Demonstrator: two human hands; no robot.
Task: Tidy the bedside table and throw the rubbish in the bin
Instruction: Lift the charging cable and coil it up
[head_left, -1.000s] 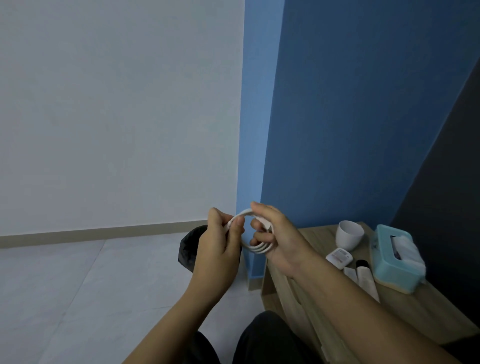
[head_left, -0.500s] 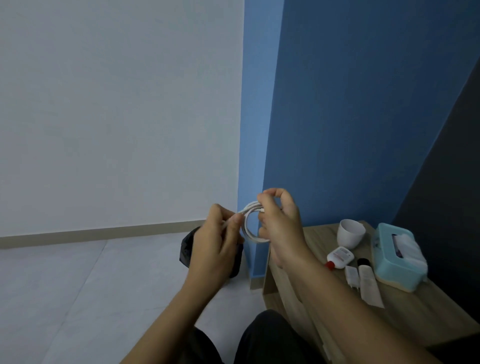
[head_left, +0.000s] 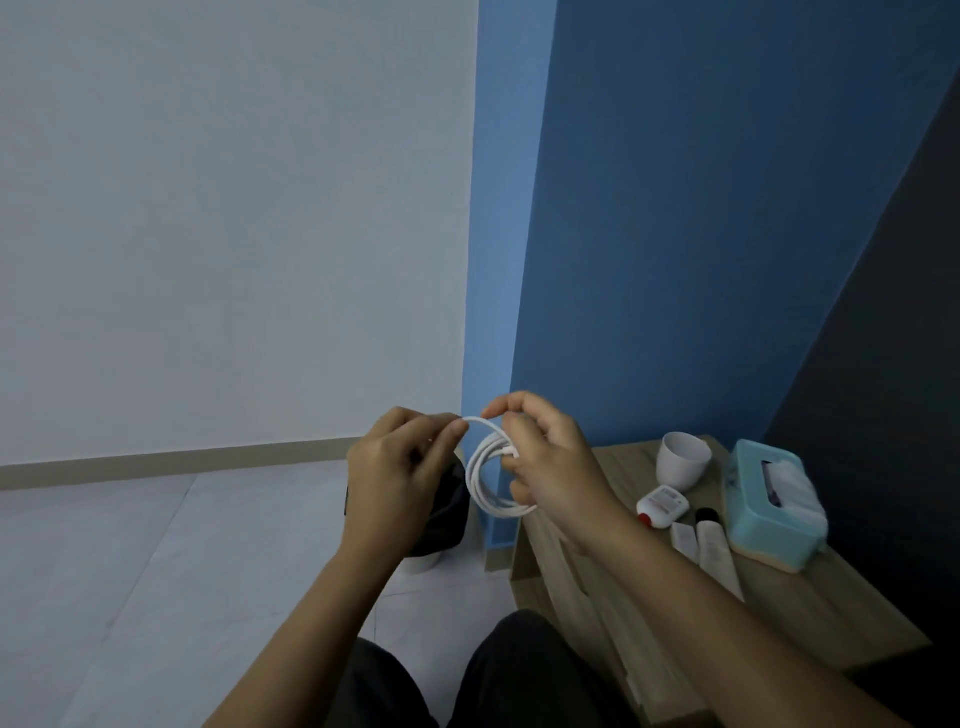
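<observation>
nearest you, your dark trousers (head_left: 519, 670) sit at the bottom edge and both forearms reach up and forward. your left hand (head_left: 400, 467) pinches the loose end of the white cable (head_left: 474, 480) between thumb and forefinger. your right hand (head_left: 550, 467) has its fingers curled round the coil, holding the loops together, thumb and forefinger up on the top strand. the cable is in the air between the hands, off the bedside table (head_left: 831, 613), above the floor and in front of the bin (head_left: 441, 519). it looks thin, smooth and springy, wound into a few round loops, one white plug end showing by your right fingers. step looks like coiling the cable to tidy it, not a rubbish step. next move likely needs the last bit wrapped or tucked so the loops don't spring open, then the coil set down on the table. on the table, just right of your right wrist, a small bottle (head_left: 662, 505) and two tubes (head_left: 714, 545) lie flat, a white cup (head_left: 681, 460) stands behind them and a teal tissue box (head_left: 774, 504) sits further right. the bin stands on the floor beside the table, mostly hidden by your left hand.
</observation>
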